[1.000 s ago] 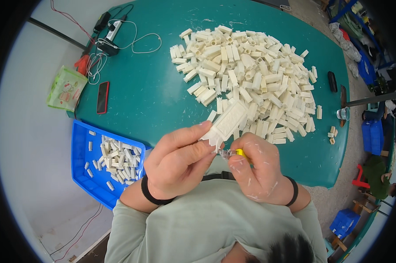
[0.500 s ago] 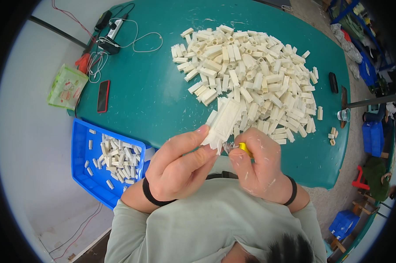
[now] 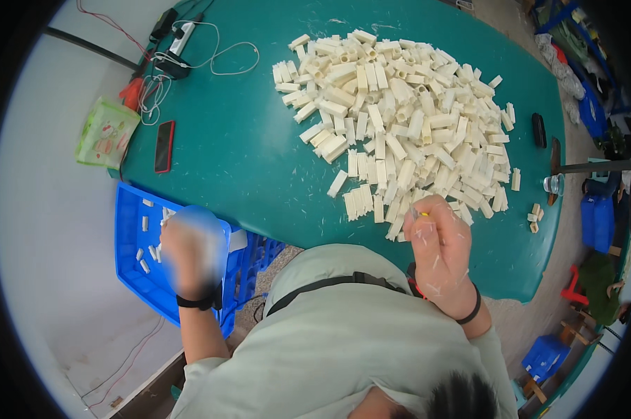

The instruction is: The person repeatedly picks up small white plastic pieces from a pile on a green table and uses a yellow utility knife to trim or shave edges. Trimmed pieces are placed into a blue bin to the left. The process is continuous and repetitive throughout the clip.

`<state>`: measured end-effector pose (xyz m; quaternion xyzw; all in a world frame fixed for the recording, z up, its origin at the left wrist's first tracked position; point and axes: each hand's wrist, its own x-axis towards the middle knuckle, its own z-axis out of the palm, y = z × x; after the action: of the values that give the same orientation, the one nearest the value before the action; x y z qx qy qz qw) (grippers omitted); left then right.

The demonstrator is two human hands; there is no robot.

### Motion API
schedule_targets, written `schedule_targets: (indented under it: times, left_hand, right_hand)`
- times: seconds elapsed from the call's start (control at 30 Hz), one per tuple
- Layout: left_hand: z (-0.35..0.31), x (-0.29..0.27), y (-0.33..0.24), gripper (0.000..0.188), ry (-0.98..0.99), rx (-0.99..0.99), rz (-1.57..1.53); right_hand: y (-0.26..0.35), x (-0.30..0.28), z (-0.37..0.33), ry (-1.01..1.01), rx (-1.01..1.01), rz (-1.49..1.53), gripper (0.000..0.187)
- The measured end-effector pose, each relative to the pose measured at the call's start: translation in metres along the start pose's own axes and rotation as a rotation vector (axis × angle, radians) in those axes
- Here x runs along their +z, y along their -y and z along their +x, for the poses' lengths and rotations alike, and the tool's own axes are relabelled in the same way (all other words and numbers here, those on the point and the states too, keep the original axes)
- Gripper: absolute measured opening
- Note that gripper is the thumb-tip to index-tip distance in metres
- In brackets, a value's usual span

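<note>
Right hand [image 3: 444,253], centre right, grips a tool [image 3: 424,214], nearer the jumbled pile [image 3: 399,119] just above — left hand [image 3: 183,257], lower left, over bin [image 3: 128,239], grip unclear.

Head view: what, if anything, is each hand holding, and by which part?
The right hand holds a small tool by its yellow part, greyish end showing. The left hand, at the blue bin, is too blurred to tell.

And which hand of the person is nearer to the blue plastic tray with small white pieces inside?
The left hand; it is over the blue tray, blurred. The right hand is farther off to the right, by the near edge of the pile of cream hollow pieces.
</note>
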<state>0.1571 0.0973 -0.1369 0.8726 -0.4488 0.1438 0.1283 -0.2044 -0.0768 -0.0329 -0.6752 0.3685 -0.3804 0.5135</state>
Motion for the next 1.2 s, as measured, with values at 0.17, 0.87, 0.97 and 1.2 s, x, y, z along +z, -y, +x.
schedule_targets:
  times: [0.17, 0.87, 0.97, 1.2]
  left_hand:
    - [-0.001, 0.055, -0.085, 0.021, 0.243, 0.18, -0.434]
    - [0.038, -0.064, -0.211, 0.035, 0.685, 0.316, -1.514]
    - [0.028, -0.079, -0.213, 0.035, 0.603, 0.245, -1.642]
    - [0.022, -0.087, -0.22, 0.037, 0.243, 0.336, -1.556]
  right_hand:
    - [-0.008, 0.0, 0.004, 0.013, 0.048, 0.008, 0.027]
    - [0.007, 0.004, 0.006, 0.177, 0.059, -0.075, 0.023]
    - [0.012, 0.01, 0.003, 0.196, -0.04, -0.109, 0.023]
    - [0.02, 0.013, -0.002, 0.18, -0.161, -0.156, 0.024]
